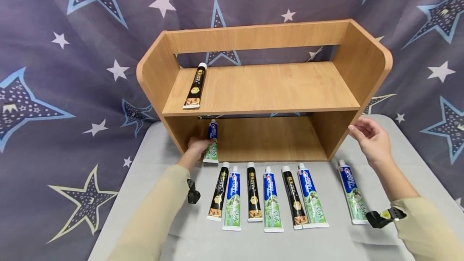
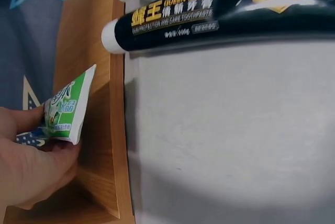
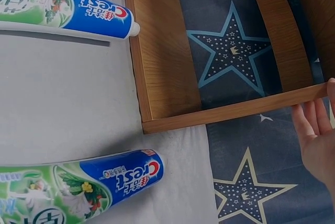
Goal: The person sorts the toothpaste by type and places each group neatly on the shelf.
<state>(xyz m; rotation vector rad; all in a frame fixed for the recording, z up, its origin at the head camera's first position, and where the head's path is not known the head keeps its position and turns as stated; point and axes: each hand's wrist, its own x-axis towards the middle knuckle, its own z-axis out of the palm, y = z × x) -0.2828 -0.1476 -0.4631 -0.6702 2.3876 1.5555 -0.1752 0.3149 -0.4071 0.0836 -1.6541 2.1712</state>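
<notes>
My left hand [image 1: 198,146] pinches a blue-and-green Crest toothpaste tube [image 1: 212,142] inside the lower left of a two-tier wooden shelf [image 1: 264,88]. In the left wrist view, thumb and fingers hold the toothpaste tube [image 2: 65,109] with its flat white crimped end towards the camera. At the shelf's right side panel [image 1: 366,71], my right hand [image 1: 373,140] holds the outer edge, fingers against the outside and thumb at the front. The right wrist view shows fingers [image 3: 310,119] at that panel's edge. A black toothpaste tube [image 1: 195,85] lies on the upper tier's left.
Before the shelf, black toothpaste tubes [image 1: 254,192] alternate with Crest tubes [image 1: 272,200] on the grey tabletop [image 1: 304,247], caps towards the shelf. Another Crest tube [image 1: 352,192] lies apart near my right forearm. A star-patterned curtain [image 1: 36,31] hangs behind the shelf.
</notes>
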